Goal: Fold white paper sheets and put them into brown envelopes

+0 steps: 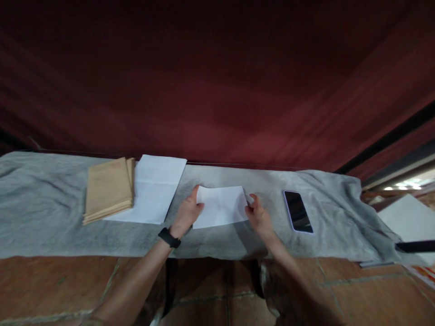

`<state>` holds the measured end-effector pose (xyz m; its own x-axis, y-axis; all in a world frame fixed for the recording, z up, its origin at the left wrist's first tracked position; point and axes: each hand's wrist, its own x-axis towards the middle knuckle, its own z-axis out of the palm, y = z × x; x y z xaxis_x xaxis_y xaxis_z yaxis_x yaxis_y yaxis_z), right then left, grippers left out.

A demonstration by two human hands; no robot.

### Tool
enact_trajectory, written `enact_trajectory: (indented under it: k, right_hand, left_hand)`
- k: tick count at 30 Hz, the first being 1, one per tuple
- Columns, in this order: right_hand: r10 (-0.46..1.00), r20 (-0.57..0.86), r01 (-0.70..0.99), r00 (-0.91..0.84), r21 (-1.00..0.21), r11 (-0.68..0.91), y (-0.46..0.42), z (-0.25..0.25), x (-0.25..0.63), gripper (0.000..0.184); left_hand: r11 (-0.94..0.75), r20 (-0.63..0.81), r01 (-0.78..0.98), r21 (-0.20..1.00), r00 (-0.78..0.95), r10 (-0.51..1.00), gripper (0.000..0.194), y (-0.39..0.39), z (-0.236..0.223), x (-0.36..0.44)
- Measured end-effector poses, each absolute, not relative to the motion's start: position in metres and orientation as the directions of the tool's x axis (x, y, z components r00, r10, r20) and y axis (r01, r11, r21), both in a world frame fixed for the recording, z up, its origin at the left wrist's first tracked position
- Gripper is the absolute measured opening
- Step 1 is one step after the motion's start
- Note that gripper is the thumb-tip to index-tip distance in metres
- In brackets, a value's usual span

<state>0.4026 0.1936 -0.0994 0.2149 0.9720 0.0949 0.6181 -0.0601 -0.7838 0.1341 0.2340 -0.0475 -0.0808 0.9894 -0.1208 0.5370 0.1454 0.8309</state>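
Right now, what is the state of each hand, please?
Left hand: closed, holding the left edge of the white paper.
Right hand: curled at the paper's right edge; firm grip cannot be told.

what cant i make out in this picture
All in the head view:
Held paper: underside, hidden by its top face.
Right grip: whether it pinches the paper's edge, too small and blurred.
Large white sheet: left part, covered by the brown stack.
Far-right paper: right end, cut off by the picture's edge.
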Motion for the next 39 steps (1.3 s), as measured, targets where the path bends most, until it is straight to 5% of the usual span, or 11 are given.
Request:
enact_trajectory:
  k: [4,9,13,20,28,39]
  right_hand:
    - [0.991,0.096,0.858,0.092,-0.513,-0.03,0.186,-0.101,0.398,0.049]
    - [0.991,0.116,0.934,0.063,-0.357,-0.017,0.184,-0.097,0.396,0.041]
    - [0.976,0.209,0.963,0.052,-0.271,0.007,0.191,-0.089,0.391,0.035]
    - [0.928,0.343,0.778,-0.148,-0.538,0.323,0.213,-0.1,0.337,0.049]
    - [0.942,0.27,0.895,-0.199,-0.342,0.287,0.231,-0.111,0.329,0.051]
    - [0.939,0.321,0.953,-0.123,-0.226,0.202,0.246,-0.108,0.348,0.043]
  left_hand:
    - [-0.101,0.13,0.857,0.505,0.041,0.991,0.075,0.225,-0.055,0.143]
    - [-0.395,0.299,0.892,0.218,0.324,0.897,0.053,0.205,-0.077,0.169]
    - [-0.503,0.219,0.842,0.196,0.462,0.859,0.051,0.194,-0.095,0.184]
    - [-0.622,0.196,0.761,0.182,0.592,0.782,0.05,0.203,-0.098,0.178]
    - [-0.68,0.178,0.711,0.181,0.656,0.733,0.07,0.191,-0.096,0.16]
    - [-0.654,0.147,0.738,0.169,0.637,0.757,0.056,0.189,-0.092,0.143]
